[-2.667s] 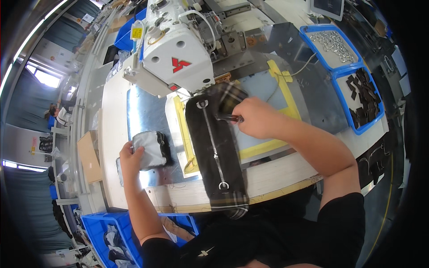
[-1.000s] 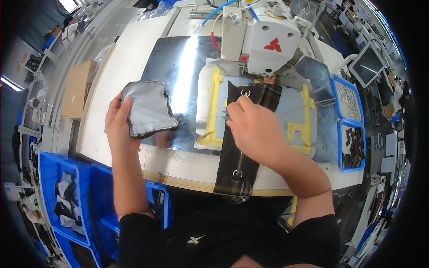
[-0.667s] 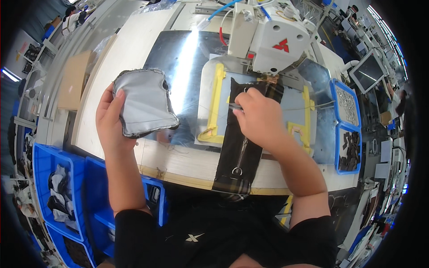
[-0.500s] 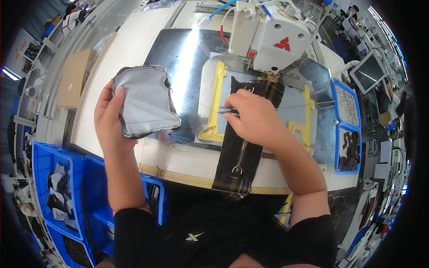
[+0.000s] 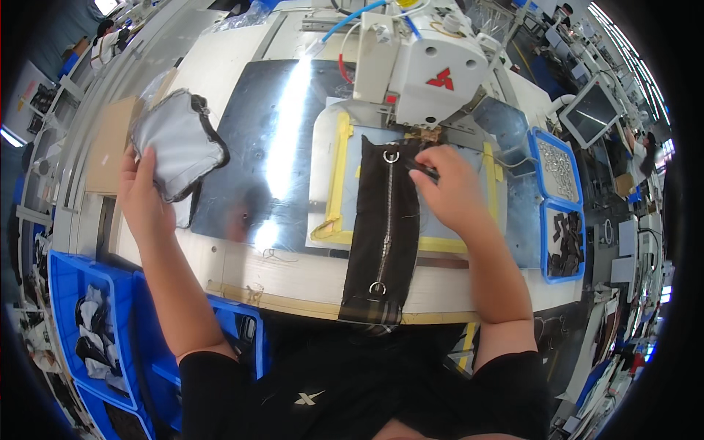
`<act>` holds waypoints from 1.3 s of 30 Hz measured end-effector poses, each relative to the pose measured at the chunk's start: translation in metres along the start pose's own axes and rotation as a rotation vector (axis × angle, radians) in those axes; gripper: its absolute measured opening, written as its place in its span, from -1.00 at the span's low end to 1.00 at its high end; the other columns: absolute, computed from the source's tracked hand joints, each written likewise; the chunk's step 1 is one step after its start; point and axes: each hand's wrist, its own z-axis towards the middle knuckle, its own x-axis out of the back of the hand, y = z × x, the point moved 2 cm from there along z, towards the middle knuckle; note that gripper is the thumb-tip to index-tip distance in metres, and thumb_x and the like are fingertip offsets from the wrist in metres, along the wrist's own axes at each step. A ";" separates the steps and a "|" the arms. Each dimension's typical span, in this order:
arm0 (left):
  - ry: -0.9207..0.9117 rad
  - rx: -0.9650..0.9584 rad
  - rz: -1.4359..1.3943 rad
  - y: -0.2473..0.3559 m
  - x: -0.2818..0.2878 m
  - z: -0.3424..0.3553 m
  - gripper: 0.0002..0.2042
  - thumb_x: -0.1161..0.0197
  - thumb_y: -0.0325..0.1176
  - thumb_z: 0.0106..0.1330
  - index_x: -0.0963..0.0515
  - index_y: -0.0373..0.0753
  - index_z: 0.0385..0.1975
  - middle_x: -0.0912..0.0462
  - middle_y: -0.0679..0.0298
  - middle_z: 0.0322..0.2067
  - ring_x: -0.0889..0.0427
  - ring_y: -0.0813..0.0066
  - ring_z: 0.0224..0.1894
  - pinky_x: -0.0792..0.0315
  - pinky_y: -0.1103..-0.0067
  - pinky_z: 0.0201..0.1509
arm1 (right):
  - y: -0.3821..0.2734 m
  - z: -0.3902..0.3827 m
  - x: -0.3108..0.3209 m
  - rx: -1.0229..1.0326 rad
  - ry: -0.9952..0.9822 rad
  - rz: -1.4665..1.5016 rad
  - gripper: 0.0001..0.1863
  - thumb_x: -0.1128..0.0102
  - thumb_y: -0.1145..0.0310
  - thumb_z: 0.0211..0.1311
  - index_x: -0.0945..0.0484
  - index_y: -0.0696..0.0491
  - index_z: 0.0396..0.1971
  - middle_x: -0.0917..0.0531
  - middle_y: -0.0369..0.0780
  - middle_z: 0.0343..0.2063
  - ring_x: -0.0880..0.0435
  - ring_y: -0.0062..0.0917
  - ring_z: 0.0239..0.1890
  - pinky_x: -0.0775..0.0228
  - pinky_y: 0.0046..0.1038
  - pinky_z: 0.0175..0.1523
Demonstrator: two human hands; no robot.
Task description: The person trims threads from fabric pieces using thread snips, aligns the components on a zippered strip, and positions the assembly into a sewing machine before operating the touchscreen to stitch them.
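Observation:
My left hand (image 5: 147, 198) is closed on the edge of a fabric pouch piece (image 5: 178, 143), pale grey on its face with dark, frayed edges. It is held up over the left end of the metal plate. My right hand (image 5: 456, 189) grips small thread snips (image 5: 427, 173), whose blades are mostly hidden by the fingers. Beneath and to the left of that hand lies a long dark fabric strip (image 5: 367, 220) with a zipper down its middle and a metal D-ring near each end. Its near end reaches the table's front edge.
A white sewing machine head (image 5: 444, 81) stands over a yellow-taped clamp frame (image 5: 339, 176). Blue trays (image 5: 544, 220) at the right hold metal rings and dark pieces. Blue bins (image 5: 62, 293) with fabric pieces sit at the lower left. A cardboard box (image 5: 110, 147) is at the left.
My left hand has moved left and away with the pouch piece, tilting it. My right hand has shifted right, off the strip's middle, so more of the zipper shows.

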 end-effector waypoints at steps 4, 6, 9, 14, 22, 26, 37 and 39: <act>0.244 -0.338 1.075 -0.038 -0.005 -0.016 -0.44 -0.38 -0.27 0.39 -0.41 -0.31 0.34 -0.55 0.06 0.09 -0.57 0.31 0.06 -0.48 0.42 0.14 | 0.051 -0.020 0.022 -0.212 0.080 -0.296 -0.76 -0.38 0.32 0.22 -0.64 0.09 -0.16 -0.68 -0.12 -0.16 -0.70 -0.21 -0.11 -0.52 -0.27 -0.06; -0.073 -0.059 0.888 -0.060 -0.043 -0.040 -0.54 -0.36 -0.30 0.40 -0.49 -0.33 0.24 -0.60 0.16 -0.04 -0.59 0.43 -0.05 -0.50 0.53 0.02 | 0.065 -0.032 0.026 0.032 0.300 -0.438 -0.72 -0.40 0.18 0.25 -0.64 0.08 -0.24 -0.67 -0.14 -0.30 -0.69 -0.21 -0.28 -0.51 -0.23 -0.18; -0.567 0.428 0.640 -0.095 -0.089 -0.075 -0.60 -0.34 -0.29 0.43 -0.54 -0.36 0.18 -0.62 0.21 -0.09 -0.60 0.51 -0.08 -0.51 0.58 -0.03 | 0.036 -0.018 0.004 -0.375 -0.126 0.124 -0.73 -0.39 0.20 0.29 -0.63 0.12 -0.28 -0.67 -0.13 -0.42 -0.67 -0.23 -0.39 -0.50 -0.24 -0.24; -0.707 0.554 0.589 -0.116 -0.164 -0.109 -0.51 -0.38 -0.23 0.40 -0.51 -0.48 0.17 -0.69 0.14 -0.09 -0.65 0.43 -0.05 -0.52 0.47 0.09 | 0.031 0.000 -0.024 -0.318 -0.313 0.421 -0.81 -0.34 0.32 0.36 -0.60 0.14 -0.29 -0.67 -0.24 -0.49 -0.64 -0.51 -0.43 -0.47 -0.43 -0.30; -0.977 0.846 0.053 -0.092 -0.209 -0.112 -0.58 -0.47 -0.31 0.32 -0.60 -0.50 0.05 -0.74 0.14 -0.12 -0.68 0.48 -0.07 -0.55 0.52 0.06 | 0.005 -0.042 0.023 -0.142 -0.255 1.240 -0.62 -0.30 0.51 0.35 -0.56 0.15 0.15 -0.69 -0.30 -0.07 -0.66 -0.65 -0.05 -0.54 -0.52 0.05; -0.980 0.736 0.051 -0.074 -0.232 -0.116 -0.63 -0.46 -0.46 0.29 -0.61 -0.42 0.06 -0.75 0.18 -0.07 -0.69 0.52 -0.05 -0.56 0.53 0.08 | 0.000 -0.026 0.047 -0.076 -0.176 1.263 -0.55 -0.32 0.54 0.32 -0.52 0.15 0.20 -0.68 -0.25 0.04 -0.63 -0.62 0.07 -0.51 -0.44 0.19; -0.969 0.727 -0.218 -0.069 -0.227 -0.116 -0.61 -0.50 -0.57 0.19 -0.63 -0.41 0.04 -0.76 0.19 -0.08 -0.68 0.49 -0.04 -0.54 0.49 0.12 | 0.001 -0.030 0.049 -0.098 -0.199 1.100 -0.59 -0.37 0.52 0.25 -0.58 0.17 0.11 -0.73 -0.22 -0.06 -0.64 -0.67 -0.06 -0.51 -0.48 0.07; -1.005 0.627 -0.003 -0.069 -0.228 -0.119 -0.71 -0.51 -0.55 0.21 -0.69 -0.41 -0.07 -0.77 0.22 -0.18 -0.67 0.52 -0.13 -0.55 0.52 0.02 | 0.004 -0.031 0.047 -0.091 -0.208 0.995 -0.59 -0.39 0.49 0.24 -0.59 0.18 0.09 -0.73 -0.21 -0.10 -0.64 -0.67 -0.10 -0.51 -0.50 0.02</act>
